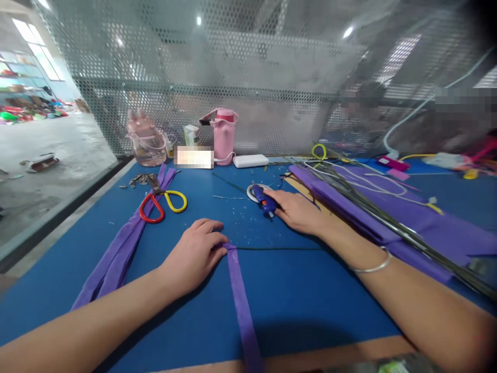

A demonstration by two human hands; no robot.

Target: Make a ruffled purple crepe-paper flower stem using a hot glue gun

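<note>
My left hand (200, 251) is closed, its thumb and fingertips pinching the top end of a purple fabric strip (241, 300). A thin dark green wire (279, 248) runs right from that end along the table. My right hand (297, 210) has its fingers on a small blue glue gun (264, 202) with an orange spot. Beneath the glue gun is a white ring (252, 192), partly covered. Left of my left hand, scissors (155, 194) with one red and one yellow handle lie across more purple strips (120, 243).
A pink bottle (224, 137), a clear pink-topped jug (145, 140) and a white power bank-like block (250, 161) stand at the back. Purple fabric (411, 217) with a bundle of dark wires (392, 228) and white cables covers the right side. A perforated metal screen (248, 67) rises behind the blue table (310, 305).
</note>
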